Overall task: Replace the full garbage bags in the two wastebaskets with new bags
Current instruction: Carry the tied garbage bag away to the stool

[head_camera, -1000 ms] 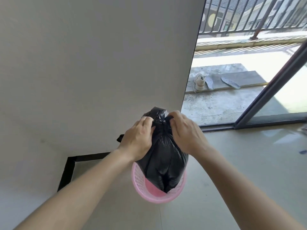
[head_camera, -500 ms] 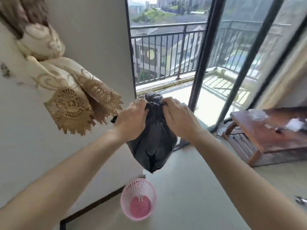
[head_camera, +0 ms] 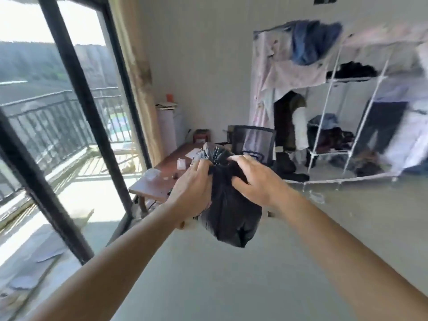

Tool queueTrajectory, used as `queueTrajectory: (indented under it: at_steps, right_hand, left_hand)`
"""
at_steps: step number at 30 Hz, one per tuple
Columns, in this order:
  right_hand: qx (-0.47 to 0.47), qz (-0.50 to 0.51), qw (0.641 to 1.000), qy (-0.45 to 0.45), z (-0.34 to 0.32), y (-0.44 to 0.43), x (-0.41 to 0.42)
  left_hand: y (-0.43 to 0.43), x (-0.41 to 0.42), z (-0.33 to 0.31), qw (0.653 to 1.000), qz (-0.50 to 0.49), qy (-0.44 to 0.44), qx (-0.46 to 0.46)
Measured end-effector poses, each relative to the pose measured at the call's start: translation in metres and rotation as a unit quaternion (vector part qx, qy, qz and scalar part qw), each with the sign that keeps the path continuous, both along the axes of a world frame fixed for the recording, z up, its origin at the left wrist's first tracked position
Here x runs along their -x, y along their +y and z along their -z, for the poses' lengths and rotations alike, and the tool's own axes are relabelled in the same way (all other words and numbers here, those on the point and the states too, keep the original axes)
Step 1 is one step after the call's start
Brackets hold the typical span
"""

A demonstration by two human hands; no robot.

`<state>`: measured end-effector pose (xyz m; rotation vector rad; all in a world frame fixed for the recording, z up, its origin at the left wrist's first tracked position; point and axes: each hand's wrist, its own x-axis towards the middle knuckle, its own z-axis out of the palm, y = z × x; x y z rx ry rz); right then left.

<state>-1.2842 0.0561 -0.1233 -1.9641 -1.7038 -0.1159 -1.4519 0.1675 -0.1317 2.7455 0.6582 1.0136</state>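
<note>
A full black garbage bag hangs in the air at the middle of the view, its gathered neck bunched at the top. My left hand grips the neck from the left side. My right hand pinches the neck from the right, fingers curled into the plastic. No wastebasket is in view.
A low wooden table with papers stands behind the bag by the black-framed glass door to a balcony. A black mesh chair and an open wardrobe rack with clothes line the far wall. Bare grey floor lies below.
The bag was lifted out of the pink basket and carried up. The view swung right from the wall and basket to the room; the basket is now out of sight.
</note>
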Motion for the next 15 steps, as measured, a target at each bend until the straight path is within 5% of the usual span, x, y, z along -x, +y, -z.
queueTrajectory:
  at_steps: [10,15]
  right_hand:
    - [0.081,0.219,0.970,-0.069,0.014,-0.259,-0.316]
    - [0.111,0.283,0.949,-0.089,0.008,-0.317,-0.446]
  left_hand:
    - [-0.184,-0.384,0.013,0.971,0.232,0.039,0.037]
    - [-0.228,-0.539,0.016,0.948,0.311,0.066,0.018]
